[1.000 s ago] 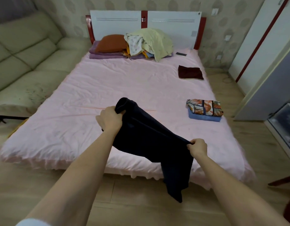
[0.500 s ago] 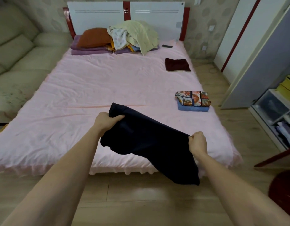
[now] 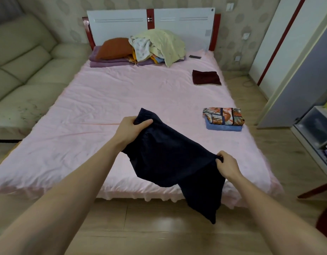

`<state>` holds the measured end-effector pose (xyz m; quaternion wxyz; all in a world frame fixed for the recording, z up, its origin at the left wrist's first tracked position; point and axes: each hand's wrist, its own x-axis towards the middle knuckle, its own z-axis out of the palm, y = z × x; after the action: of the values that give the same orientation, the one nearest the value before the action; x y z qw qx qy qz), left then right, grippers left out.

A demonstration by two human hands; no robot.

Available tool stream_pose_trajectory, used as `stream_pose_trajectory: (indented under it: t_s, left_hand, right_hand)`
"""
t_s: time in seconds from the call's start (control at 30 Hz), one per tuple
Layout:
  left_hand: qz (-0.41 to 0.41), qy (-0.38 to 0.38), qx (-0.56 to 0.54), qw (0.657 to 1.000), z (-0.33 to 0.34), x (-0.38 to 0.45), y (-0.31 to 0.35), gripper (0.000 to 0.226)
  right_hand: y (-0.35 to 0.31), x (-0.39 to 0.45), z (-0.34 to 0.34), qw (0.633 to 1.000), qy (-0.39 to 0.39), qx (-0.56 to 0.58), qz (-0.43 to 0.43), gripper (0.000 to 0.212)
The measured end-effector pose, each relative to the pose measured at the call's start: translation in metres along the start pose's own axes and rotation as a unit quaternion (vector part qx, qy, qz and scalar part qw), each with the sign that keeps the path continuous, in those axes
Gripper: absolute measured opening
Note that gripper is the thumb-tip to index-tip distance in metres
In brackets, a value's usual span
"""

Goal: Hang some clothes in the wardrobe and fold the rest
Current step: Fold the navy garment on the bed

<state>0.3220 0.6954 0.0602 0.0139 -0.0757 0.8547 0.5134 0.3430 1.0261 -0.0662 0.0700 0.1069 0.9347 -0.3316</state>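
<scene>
Navy garment (image 3: 170,162), pink bed sheet (image 3: 122,100), maroon folded cloth (image 3: 206,77), floral-print folded cloth (image 3: 223,115), orange pillow (image 3: 114,48)

Both bare arms reach forward, the left stretched farther out than the right. The left hand (image 3: 130,128) curls its fingers and thumb in a grip; the right hand (image 3: 227,166) pinches, knuckles up, wrist bent slightly.
</scene>
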Motion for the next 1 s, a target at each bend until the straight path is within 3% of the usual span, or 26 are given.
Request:
stream_pose_trajectory:
  t_s: [0.1, 0.2, 0.27, 0.33, 0.4, 0.47, 0.53, 0.6, 0.67, 0.8, 0.87, 1.0]
  left_hand:
    - [0.015, 0.068, 0.16, 0.985, -0.013, 0.006, -0.006, 0.046]
    - [0.021, 0.143, 0.199, 0.969, -0.011, 0.003, -0.007, 0.055]
    - [0.009, 0.15, 0.203, 0.968, -0.001, 0.002, -0.006, 0.059]
    - [0.006, 0.089, 0.149, 0.985, 0.011, 0.002, -0.003, 0.058]
    - [0.022, -0.039, 0.08, 0.996, 0.019, 0.001, 0.004, 0.041]
    - [0.037, -0.177, 0.102, 0.978, 0.022, -0.001, 0.013, 0.043]
    - [0.033, -0.252, 0.122, 0.96, 0.025, 0.003, 0.012, 0.034]
    - [0.034, -0.21, 0.153, 0.965, 0.025, 0.011, 0.003, 0.019]
    - [0.034, -0.101, 0.223, 0.969, 0.018, 0.02, -0.011, 0.02]
    - [0.001, -0.04, 0.44, 0.897, -0.002, 0.025, -0.033, 0.024]
    - [-0.023, -0.035, 0.455, 0.89, -0.015, 0.028, -0.046, 0.024]
    - [-0.104, 0.006, 0.379, 0.92, -0.069, 0.046, -0.099, 0.025]
  right_hand:
    - [0.002, 0.0, 0.003, 0.997, -0.023, -0.075, -0.011, 0.014]
    - [-0.002, 0.002, 0.007, 0.993, 0.009, -0.109, 0.048, 0.021]
    - [-0.005, 0.004, 0.003, 0.988, 0.027, -0.113, 0.103, 0.017]
    - [-0.001, 0.008, -0.003, 0.984, 0.038, -0.1, 0.145, 0.018]
    - [0.003, 0.012, -0.011, 0.982, 0.064, -0.077, 0.162, 0.021]
    - [0.006, 0.017, -0.019, 0.981, 0.099, -0.044, 0.16, 0.021]
    - [0.006, 0.021, -0.025, 0.98, 0.134, -0.011, 0.147, 0.022]
    - [0.003, 0.028, -0.029, 0.978, 0.166, 0.026, 0.127, 0.024]
    - [-0.009, 0.036, -0.028, 0.976, 0.188, 0.055, 0.093, 0.02]
    - [-0.053, 0.047, -0.009, 0.979, 0.202, 0.032, 0.021, 0.02]
    - [-0.074, 0.054, 0.004, 0.979, 0.199, 0.025, -0.025, 0.021]
    - [-0.124, 0.088, 0.053, 0.983, 0.151, -0.043, -0.094, 0.018]
